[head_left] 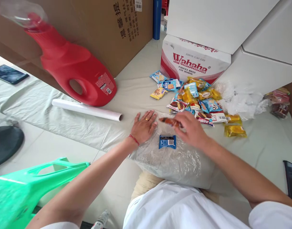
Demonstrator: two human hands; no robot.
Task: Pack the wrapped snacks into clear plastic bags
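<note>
My left hand (142, 128) lies flat on the edge of a clear plastic sheet (184, 159), fingers spread, holding nothing. Between the fingers of my right hand (190, 128) is a small snack packet in a brown-orange wrapper (169, 121), held just above the plastic; its print is too blurred to read. A dark blue snack packet (167, 142) with a barcode lies on the sheet below both hands. Beyond my right hand a loose pile of wrapped snacks (191, 95) in yellow, light blue and white-red wrappers is spread out.
Behind the pile stands a Wahaha water carton (196, 60). A red jug (86, 73) and a white roll (87, 109) lie to the left, near a big cardboard box (95, 25). Crumpled clear plastic (243, 103) sits right. A green plastic stool (17, 187) is at lower left.
</note>
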